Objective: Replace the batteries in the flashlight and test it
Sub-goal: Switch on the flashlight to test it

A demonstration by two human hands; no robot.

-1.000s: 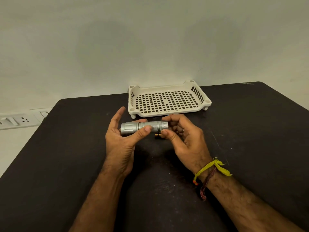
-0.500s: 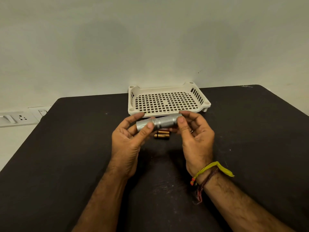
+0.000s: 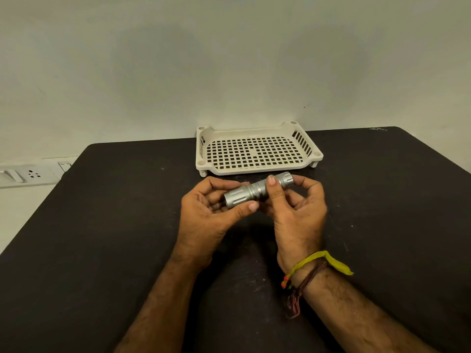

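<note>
Above the bench (image 3: 102, 250), at 6 o'clock of the tray (image 3: 257, 170), both hands hold the flashlight (image 3: 257, 190). Left hand (image 3: 209, 215) pinches the head; right hand (image 3: 297, 212) curls round the tail. Rigid, probably slick metal: the knurled bands offer the surest grip.

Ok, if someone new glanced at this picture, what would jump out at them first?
A silver flashlight held in mid-frame above the black table, gripped by the left hand and the right hand. Behind it a cream perforated tray stands at the table's far edge, and a yellow band circles the right wrist.

Bare forearms; right wrist (image 3: 303, 273) wears yellow, red-brown threads
</note>
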